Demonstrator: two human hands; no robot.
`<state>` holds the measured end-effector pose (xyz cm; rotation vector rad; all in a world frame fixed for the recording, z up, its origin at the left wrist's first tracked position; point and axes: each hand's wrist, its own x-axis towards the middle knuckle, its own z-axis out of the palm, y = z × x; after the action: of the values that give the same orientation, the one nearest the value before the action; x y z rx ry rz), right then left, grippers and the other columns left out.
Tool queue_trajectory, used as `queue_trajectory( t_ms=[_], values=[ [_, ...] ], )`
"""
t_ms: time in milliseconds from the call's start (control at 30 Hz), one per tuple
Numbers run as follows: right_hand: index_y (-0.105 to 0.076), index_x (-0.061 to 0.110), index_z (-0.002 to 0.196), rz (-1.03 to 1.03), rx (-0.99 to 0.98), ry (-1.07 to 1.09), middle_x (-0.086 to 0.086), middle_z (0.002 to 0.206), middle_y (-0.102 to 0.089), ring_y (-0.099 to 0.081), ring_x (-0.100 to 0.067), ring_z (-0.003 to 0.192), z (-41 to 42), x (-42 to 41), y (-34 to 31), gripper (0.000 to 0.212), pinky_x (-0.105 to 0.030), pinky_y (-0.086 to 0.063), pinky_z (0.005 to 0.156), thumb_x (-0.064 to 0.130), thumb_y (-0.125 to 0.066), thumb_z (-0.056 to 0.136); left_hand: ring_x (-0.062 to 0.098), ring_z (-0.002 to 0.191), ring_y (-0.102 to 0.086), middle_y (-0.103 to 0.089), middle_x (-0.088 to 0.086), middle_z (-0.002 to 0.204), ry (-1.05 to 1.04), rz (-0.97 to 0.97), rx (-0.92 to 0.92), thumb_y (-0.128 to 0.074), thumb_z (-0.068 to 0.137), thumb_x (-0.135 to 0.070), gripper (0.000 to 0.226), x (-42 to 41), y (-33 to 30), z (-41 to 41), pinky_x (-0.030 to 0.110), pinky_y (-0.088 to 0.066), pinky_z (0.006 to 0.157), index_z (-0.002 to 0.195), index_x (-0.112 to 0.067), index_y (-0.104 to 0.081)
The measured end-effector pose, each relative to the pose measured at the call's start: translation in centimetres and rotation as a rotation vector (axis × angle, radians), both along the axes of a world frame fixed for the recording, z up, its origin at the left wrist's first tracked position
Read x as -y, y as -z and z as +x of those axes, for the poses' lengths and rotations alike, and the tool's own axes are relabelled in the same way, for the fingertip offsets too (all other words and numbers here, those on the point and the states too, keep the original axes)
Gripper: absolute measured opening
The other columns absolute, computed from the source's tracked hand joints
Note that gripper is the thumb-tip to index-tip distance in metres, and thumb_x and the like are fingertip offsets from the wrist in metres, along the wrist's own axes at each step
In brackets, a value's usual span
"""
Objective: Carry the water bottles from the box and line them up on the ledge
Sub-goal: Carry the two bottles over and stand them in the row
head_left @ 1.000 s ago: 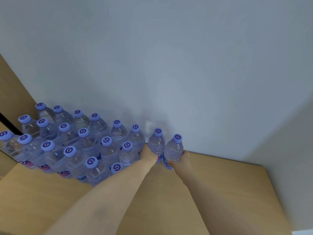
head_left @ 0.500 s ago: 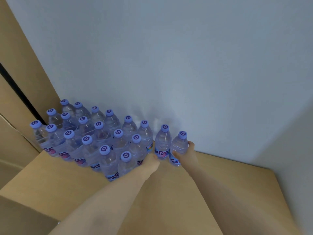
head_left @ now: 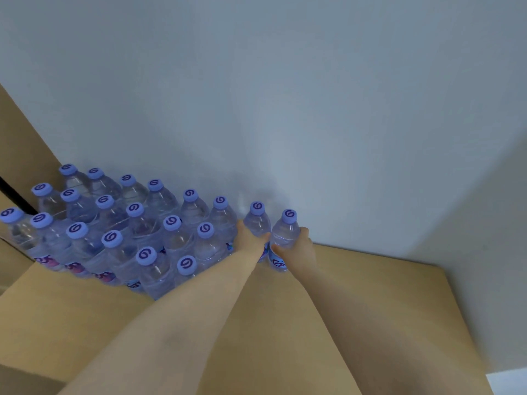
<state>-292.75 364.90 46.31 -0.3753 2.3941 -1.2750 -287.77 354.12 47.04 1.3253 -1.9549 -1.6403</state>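
Gripping one water bottle in each hand at the right end of the row, at about 12 o'clock from the forearms. Left hand (head_left: 251, 240) wrapping around the body of the left bottle (head_left: 257, 223), fingers curling behind it and mostly hidden. Right hand (head_left: 299, 246) closing around the right bottle (head_left: 285, 238), thumb crossing its front just above the label, fingertips showing at its 3 o'clock side. Both bottles standing upright on the wooden ledge (head_left: 370, 280), touching or nearly touching each other, just in front of the pale wall (head_left: 313, 109). Standing at 9 o'clock from the pair, a packed block of capped bottles (head_left: 128, 232), in about three rows, reaching toward the wooden panel (head_left: 20, 143) at the far left. No box showing in this view.

Judging the handling: full and sealed, so fairly heavy for their size and steady once set flat, yet narrow enough to tip if nudged at the cap. Thin clear plastic probably giving under a hard squeeze and perhaps slick if damp. Best taking hold around the mid-body near the label, as now, rather than by the cap. Letting go straight back, avoiding knocking the neighbours at 9 o'clock, and leaving the bare ledge at 3 o'clock for later bottles.
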Motion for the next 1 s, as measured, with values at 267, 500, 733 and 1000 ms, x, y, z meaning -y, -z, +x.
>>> queue_trajectory(
  t_ms=[267, 500, 733, 1000],
  values=[
    [-0.049, 0.009, 0.108, -0.050, 0.008, -0.006, -0.012, 0.102, -0.061, -0.056, -0.021, 0.079, -0.7, -0.1, 0.4, 0.041, -0.025, -0.036, 0.055, 0.031, -0.068, 0.079, 0.021, 0.089, -0.053, -0.059, 0.006, 0.113, -0.005, -0.094, 0.057, -0.072, 0.082, -0.030, 0.064, 0.7, 1.4, 0.1, 0.032, -0.042, 0.076, 0.131, -0.015, -0.034],
    [-0.048, 0.004, 0.122, -0.059, 0.062, -0.102, -0.019, 0.116, -0.058, -0.062, -0.027, 0.094, -1.7, -0.3, 0.2, 0.051, -0.037, -0.051, 0.076, 0.019, -0.071, 0.079, 0.027, 0.107, -0.058, -0.058, 0.008, 0.123, 0.019, -0.075, 0.043, -0.071, 0.083, -0.030, 0.066, 0.7, 1.5, 0.2, 0.030, -0.043, 0.079, 0.135, -0.016, -0.033],
    [-0.043, 0.001, 0.110, 0.012, 0.088, -0.055, -0.016, 0.107, -0.057, -0.057, -0.025, 0.084, -0.8, -0.7, 0.6, 0.043, -0.029, -0.040, 0.063, 0.025, -0.068, 0.085, 0.031, 0.095, -0.060, -0.063, 0.015, 0.102, 0.067, -0.197, 0.152, -0.055, 0.093, -0.018, 0.025, 0.0, 0.5, 1.9, 0.036, -0.045, 0.074, 0.113, -0.004, -0.051],
    [-0.033, 0.020, 0.064, 0.144, -0.047, -0.162, 0.004, 0.060, -0.037, -0.033, -0.009, 0.053, 2.6, -1.9, 0.9, 0.035, -0.021, -0.025, 0.051, 0.021, -0.058, 0.088, 0.018, 0.082, -0.053, -0.058, 0.004, 0.085, 0.300, -0.330, 0.123, -0.046, 0.093, -0.004, 0.021, -3.5, 1.3, 6.8, 0.024, -0.040, 0.067, 0.110, -0.006, -0.059]
  ],
)
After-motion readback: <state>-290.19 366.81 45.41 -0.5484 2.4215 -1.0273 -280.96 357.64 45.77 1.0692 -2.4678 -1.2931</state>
